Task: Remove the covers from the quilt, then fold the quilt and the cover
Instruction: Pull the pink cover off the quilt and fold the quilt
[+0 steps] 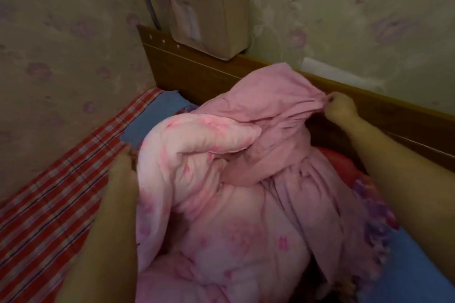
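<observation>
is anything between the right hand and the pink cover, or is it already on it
Nothing visible stands between them. The right hand already pinches a bunched edge of the pink cover near the wooden headboard. The left hand is at the floral quilt.

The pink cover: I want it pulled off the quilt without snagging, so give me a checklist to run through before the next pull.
1. Right hand has a firm pinch on the pink cover: ok, fabric is bunched in its fingers near the headboard.
2. Left hand holds the quilt back: cannot tell, it sits at the quilt's left edge but the grip is blurred.
3. Quilt partly out of the cover: ok, the floral padding is exposed at left and front.
4. Cover fully off: not ok, it still drapes over the quilt's right side.
5. Hanging bag clear of the pull: ok, it is above the headboard, apart from the fabric.
</observation>
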{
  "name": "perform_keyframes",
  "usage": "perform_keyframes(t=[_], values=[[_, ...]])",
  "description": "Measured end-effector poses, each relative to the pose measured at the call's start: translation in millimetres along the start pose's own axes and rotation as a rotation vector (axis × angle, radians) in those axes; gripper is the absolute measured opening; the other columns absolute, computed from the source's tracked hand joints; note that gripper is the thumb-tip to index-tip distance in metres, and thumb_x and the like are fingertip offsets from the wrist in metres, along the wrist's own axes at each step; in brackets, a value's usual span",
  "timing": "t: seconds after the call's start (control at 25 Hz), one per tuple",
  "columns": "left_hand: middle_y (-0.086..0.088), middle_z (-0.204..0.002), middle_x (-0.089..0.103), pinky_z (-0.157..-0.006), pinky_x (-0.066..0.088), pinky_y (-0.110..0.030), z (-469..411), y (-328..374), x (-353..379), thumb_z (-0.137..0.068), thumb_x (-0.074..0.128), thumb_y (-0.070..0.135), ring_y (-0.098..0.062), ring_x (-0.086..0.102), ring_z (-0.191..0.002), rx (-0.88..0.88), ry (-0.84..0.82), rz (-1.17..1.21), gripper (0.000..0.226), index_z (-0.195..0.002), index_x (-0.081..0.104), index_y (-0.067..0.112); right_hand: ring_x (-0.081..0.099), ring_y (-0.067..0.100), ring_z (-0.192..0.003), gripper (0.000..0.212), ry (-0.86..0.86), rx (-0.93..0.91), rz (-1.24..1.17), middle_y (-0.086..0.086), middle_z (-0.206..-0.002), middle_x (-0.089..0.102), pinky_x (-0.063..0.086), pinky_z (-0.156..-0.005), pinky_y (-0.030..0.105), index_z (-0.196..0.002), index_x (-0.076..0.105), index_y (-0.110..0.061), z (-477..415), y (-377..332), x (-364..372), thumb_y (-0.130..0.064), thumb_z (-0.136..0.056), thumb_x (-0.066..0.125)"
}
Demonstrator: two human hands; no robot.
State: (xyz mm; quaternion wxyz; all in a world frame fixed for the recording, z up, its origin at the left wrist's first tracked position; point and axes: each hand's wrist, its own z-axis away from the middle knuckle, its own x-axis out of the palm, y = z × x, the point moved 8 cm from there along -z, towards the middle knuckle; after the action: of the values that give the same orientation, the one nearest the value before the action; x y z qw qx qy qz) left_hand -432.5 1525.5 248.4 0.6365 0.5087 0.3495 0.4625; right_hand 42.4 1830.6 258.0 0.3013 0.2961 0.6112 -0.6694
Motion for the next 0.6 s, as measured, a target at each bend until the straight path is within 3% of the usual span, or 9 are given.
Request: perform_keyframes(t=[0.04, 0.12, 0.16, 0.24, 0.28, 0.36, 0.4, 0.48, 0.6], values=[[0.005, -0.078, 0.053, -0.077, 0.046, -0.026, 9.9, -1.5, 4.5, -0.092, 0.053, 0.018, -0.011, 0.053, -0.072, 0.057, 0.042, -0.021, 0.003, -0.09, 0.053, 0.02, 0.049, 0.037, -0.121, 0.037, -0.042, 0.015, -0.034, 0.025, -0.13, 0.053, 0.037, -0.1, 0.036, -0.126, 0.051, 0.001, 12.7, 4.9, 15.4, -0.005, -0.09, 0.047], [0.0, -0.079, 0.054, -0.079, 0.048, -0.025, 49.9, 1.2, 31.2, -0.088, 0.057, 0.015, -0.015, 0.052, -0.074, 0.375, 0.007, -0.189, 0.007, -0.093, 0.052, 0.013, 0.041, 0.035, -0.129, 0.055, -0.101, -0.026, -0.069, 0.022, -0.14, 0.043, 0.034, -0.104, 0.035, -0.139, 0.037, -0.005, 53.1, 13.4, 52.5, -0.017, -0.089, 0.058], [-0.005, -0.079, 0.056, -0.079, 0.049, -0.026, 81.1, -13.7, 57.1, -0.085, 0.062, 0.016, -0.019, 0.054, -0.075, 0.481, -0.126, -0.354, 0.012, -0.091, 0.053, 0.011, 0.032, 0.035, -0.135, 0.072, -0.142, -0.068, -0.055, 0.022, -0.147, 0.033, 0.03, -0.107, 0.038, -0.143, 0.03, -0.007, 78.8, 17.8, 73.6, -0.03, -0.085, 0.066], [-0.011, -0.09, 0.061, -0.077, 0.046, -0.023, 149.6, -96.2, 106.6, -0.075, 0.077, 0.026, -0.024, 0.058, -0.085, 0.364, -0.59, -0.715, 0.032, -0.094, 0.057, 0.01, 0.006, 0.038, -0.143, 0.107, -0.273, -0.093, 0.086, 0.019, -0.156, 0.003, 0.02, -0.111, 0.051, -0.15, 0.011, -0.017, 136.6, 36.0, 115.2, -0.052, -0.07, 0.073], [-0.011, -0.103, 0.06, -0.082, 0.044, -0.025, 182.9, -149.8, 115.7, -0.069, 0.081, 0.037, -0.025, 0.057, -0.097, 0.264, -0.795, -0.967, 0.052, -0.107, 0.057, 0.009, -0.003, 0.04, -0.143, 0.117, -0.311, -0.069, 0.219, 0.017, -0.156, -0.01, 0.017, -0.11, 0.057, -0.15, 0.0, -0.021, 161.2, 53.3, 129.9, -0.058, -0.067, 0.073], [-0.012, -0.13, 0.047, -0.098, 0.037, -0.034, 238.3, -230.0, 114.7, -0.061, 0.075, 0.063, -0.027, 0.046, -0.119, 0.34, -0.994, -1.442, 0.097, -0.134, 0.041, 0.009, -0.007, 0.045, -0.141, 0.122, -0.285, 0.006, 0.425, 0.021, -0.153, -0.02, 0.019, -0.107, 0.063, -0.149, -0.014, -0.023, 189.4, 95.0, 136.7, -0.058, -0.068, 0.071], [-0.014, -0.138, 0.042, -0.103, 0.035, -0.041, 256.9, -253.3, 117.3, -0.056, 0.069, 0.073, -0.03, 0.042, -0.125, 0.41, -1.03, -1.549, 0.112, -0.14, 0.036, 0.007, -0.003, 0.046, -0.141, 0.12, -0.27, 0.072, 0.435, 0.023, -0.152, -0.021, 0.022, -0.107, 0.062, -0.148, -0.016, -0.023, 192.6, 117.4, 131.1, -0.055, -0.072, 0.07], [-0.022, -0.132, 0.052, -0.097, 0.042, -0.055, 283.0, -282.6, 128.8, -0.042, 0.058, 0.084, -0.037, 0.053, -0.12, 0.441, -1.099, -1.665, 0.124, -0.133, 0.05, 0.001, 0.018, 0.046, -0.138, 0.109, -0.284, 0.212, 0.348, 0.025, -0.154, -0.011, 0.032, -0.105, 0.052, -0.149, -0.014, -0.02, 182.6, 156.7, 119.7, -0.039, -0.08, 0.068], [-0.016, -0.092, 0.071, -0.08, 0.053, -0.038, 265.7, -323.3, 166.3, -0.062, 0.048, 0.047, -0.028, 0.07, -0.081, 0.451, -1.155, -1.356, 0.072, -0.119, 0.054, 0.003, 0.054, 0.039, -0.112, 0.079, -0.279, 0.142, 0.356, 0.026, -0.136, 0.044, 0.046, -0.087, 0.04, -0.147, 0.011, -0.011, 160.9, 165.8, 96.3, -0.006, -0.082, 0.056]])
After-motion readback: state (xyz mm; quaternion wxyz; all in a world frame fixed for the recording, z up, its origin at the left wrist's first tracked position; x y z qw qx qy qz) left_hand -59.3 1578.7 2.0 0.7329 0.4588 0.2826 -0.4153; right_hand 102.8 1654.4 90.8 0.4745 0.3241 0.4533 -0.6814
